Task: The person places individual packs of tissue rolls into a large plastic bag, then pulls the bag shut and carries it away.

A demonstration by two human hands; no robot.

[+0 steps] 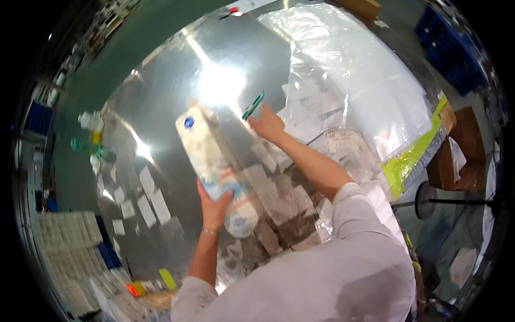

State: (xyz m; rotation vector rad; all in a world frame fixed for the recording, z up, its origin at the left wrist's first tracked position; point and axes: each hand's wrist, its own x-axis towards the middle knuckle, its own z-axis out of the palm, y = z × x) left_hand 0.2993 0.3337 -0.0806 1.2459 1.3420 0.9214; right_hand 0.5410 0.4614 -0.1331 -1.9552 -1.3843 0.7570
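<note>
My left hand point(215, 204) is closed around the lower part of a long cream-white package point(201, 140). Blue and orange print marks this package, which lies slantwise over the shiny metal table point(166, 80). Up and to the right, my right hand point(266, 124) grips a slim green tool point(253, 105) that looks like a box cutter. It points away to the upper side, apart from the package. Exactly how the right fingers wrap the tool is partly hidden by the hand itself.
Clear plastic sheeting point(343, 59) covers the table's right side. Paper pieces point(153, 206) are scattered on the left, with more under my right arm. An open cardboard box point(466, 145) and blue crates point(450, 51) stand at right. Bottles point(91, 122) sit past the left edge.
</note>
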